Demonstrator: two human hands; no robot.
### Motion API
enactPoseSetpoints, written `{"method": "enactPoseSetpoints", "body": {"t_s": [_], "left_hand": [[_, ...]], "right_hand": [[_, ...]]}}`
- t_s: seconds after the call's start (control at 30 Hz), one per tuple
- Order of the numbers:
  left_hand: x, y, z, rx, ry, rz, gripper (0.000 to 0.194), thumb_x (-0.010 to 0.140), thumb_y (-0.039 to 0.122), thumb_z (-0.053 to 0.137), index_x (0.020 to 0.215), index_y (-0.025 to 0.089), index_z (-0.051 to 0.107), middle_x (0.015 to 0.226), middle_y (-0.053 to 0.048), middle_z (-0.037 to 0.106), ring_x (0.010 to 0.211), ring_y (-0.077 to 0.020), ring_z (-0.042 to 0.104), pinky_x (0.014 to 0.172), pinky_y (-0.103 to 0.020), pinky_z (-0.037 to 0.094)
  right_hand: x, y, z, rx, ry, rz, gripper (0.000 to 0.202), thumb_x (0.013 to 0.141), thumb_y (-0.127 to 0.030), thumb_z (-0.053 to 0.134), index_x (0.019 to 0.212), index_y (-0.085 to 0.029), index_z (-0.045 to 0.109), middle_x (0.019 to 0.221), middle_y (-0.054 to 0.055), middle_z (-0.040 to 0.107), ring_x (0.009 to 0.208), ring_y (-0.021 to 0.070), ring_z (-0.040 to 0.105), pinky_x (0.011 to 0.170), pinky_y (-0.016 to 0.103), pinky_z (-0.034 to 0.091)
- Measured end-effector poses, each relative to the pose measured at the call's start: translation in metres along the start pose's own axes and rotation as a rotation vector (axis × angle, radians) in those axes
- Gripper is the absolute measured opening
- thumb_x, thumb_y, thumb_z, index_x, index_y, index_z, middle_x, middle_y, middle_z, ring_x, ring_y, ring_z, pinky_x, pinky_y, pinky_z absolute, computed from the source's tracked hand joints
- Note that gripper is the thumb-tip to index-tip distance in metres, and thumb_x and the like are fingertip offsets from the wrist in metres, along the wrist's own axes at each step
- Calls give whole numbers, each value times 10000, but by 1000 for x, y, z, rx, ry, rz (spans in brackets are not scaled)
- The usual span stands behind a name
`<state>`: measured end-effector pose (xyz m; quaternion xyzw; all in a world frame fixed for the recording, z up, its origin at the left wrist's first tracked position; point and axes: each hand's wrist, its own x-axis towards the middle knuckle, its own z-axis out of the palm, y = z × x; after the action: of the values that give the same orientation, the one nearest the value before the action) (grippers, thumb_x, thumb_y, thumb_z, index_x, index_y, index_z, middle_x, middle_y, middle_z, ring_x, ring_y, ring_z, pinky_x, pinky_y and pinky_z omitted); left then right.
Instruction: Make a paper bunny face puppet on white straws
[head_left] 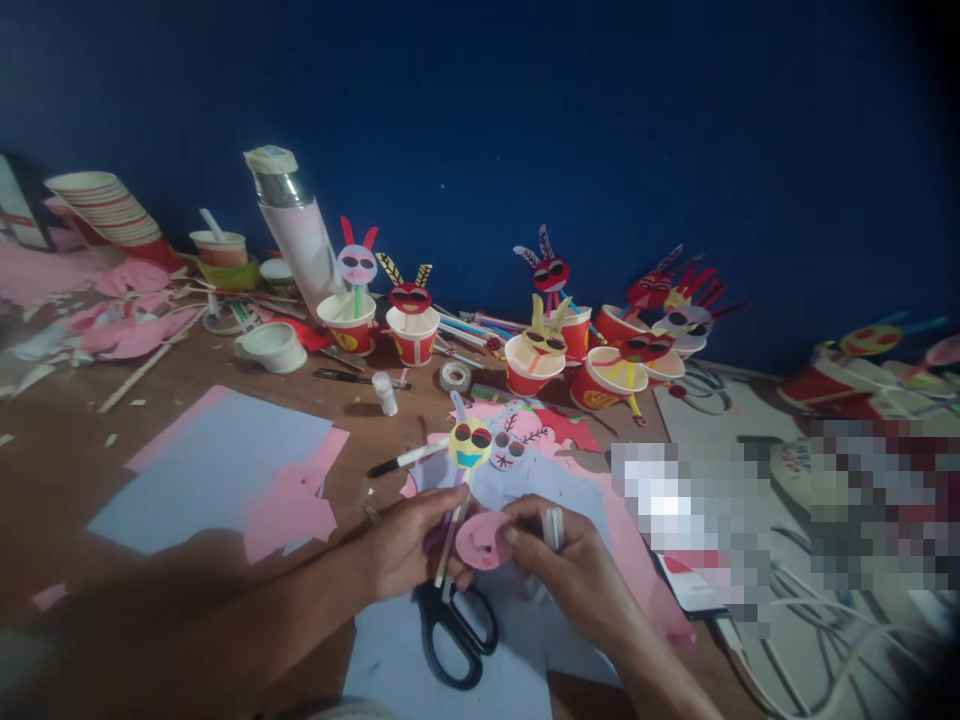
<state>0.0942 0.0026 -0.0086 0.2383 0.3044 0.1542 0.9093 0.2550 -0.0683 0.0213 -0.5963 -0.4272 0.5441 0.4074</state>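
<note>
My left hand (409, 540) is closed round a thin stick (448, 540) that stands up from its fingers. At the stick's top is a yellow paper face (470, 444) with dark eyes and a blue mouth. Between the thumb and fingers of my right hand (559, 560) is a pink paper disc (481, 541) with a small dark mark, beside the stick. Black-handled scissors (456, 635) lie just below my left hand on pale blue paper (397, 665). A lilac paper face (508, 451) lies behind the yellow one.
Behind stand red-and-white paper cups (412, 345) with paper faces, a white flask (300, 245) and a tape roll (455, 377). Blue and pink sheets (217, 470) lie at left, near a small white bottle (385, 394). White cables (802, 600) are at right.
</note>
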Motion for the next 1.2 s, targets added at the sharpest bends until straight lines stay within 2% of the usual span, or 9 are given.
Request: {"method": "enactPoseSetpoints", "body": {"t_s": [0.17, 0.27, 0.37, 0.47, 0.6, 0.73, 0.83, 1.03, 1.2], "left_hand": [[-2, -1, 0, 84, -128, -56, 278, 718, 362, 657, 707, 90, 599, 507, 1, 511, 407, -76, 454, 485, -250, 461], [-3, 1, 0, 107, -157, -46, 286, 677, 354, 705, 753, 99, 599, 526, 15, 506, 420, -66, 456, 498, -239, 455], [-3, 1, 0, 164, -171, -52, 290, 652, 347, 725, 749, 115, 581, 547, 7, 528, 426, -67, 465, 462, -207, 426], [-2, 0, -1, 203, -99, -33, 316, 621, 332, 744, 779, 128, 562, 547, 14, 534, 427, -66, 470, 435, -184, 404], [-2, -1, 0, 246, 88, 142, 384, 638, 316, 733, 934, 155, 549, 648, 23, 548, 465, -50, 451, 442, -169, 393], [-2, -1, 1, 332, 198, 289, 382, 695, 304, 691, 1011, 173, 520, 701, 35, 537, 479, -41, 447, 460, -172, 409], [-2, -2, 2, 366, 221, 327, 379, 706, 301, 681, 1021, 172, 514, 752, 29, 537, 483, -37, 458, 471, -181, 425], [-2, 6, 3, 427, 187, 336, 268, 794, 334, 576, 983, 161, 496, 710, 30, 515, 452, -56, 484, 458, -200, 397], [-6, 24, -3, 376, 242, 380, 259, 857, 364, 464, 1025, 168, 487, 749, 9, 537, 475, -74, 499, 447, -207, 372]], "right_hand": [[0, -4, 5, 130, -39, -103, 70, 731, -187, 599, 771, -167, 653, 752, 1, 553, 589, 91, 505, 555, 217, 409], [0, -5, 7, 174, -50, -119, 81, 728, -154, 578, 744, -175, 655, 784, 13, 558, 628, 106, 532, 558, 221, 433], [0, -4, 7, 136, -51, -167, 108, 733, -142, 565, 736, -188, 662, 810, 19, 574, 746, 135, 564, 672, 250, 457], [1, -2, 6, 97, -23, -178, 103, 740, -172, 560, 755, -190, 660, 850, 25, 596, 821, 153, 578, 751, 266, 448], [2, -1, 3, 68, 92, 0, 212, 760, -295, 562, 935, -184, 610, 697, -6, 593, 601, 118, 542, 544, 221, 421], [2, 0, 4, 16, 140, 25, 265, 748, -396, 585, 879, -166, 587, 574, -33, 535, 521, 107, 494, 480, 209, 373], [2, 1, 7, -50, 172, 27, 245, 738, -379, 592, 862, -168, 564, 566, -38, 524, 516, 112, 491, 477, 215, 366], [-1, 3, -4, -391, 197, -45, 198, 815, -333, 493, 926, -192, 575, 701, 4, 615, 563, 127, 532, 513, 225, 389], [-1, 2, -10, -553, 118, -146, 242, 843, -275, 440, 1040, -233, 573, 795, 6, 662, 605, 138, 580, 557, 233, 421]]}}
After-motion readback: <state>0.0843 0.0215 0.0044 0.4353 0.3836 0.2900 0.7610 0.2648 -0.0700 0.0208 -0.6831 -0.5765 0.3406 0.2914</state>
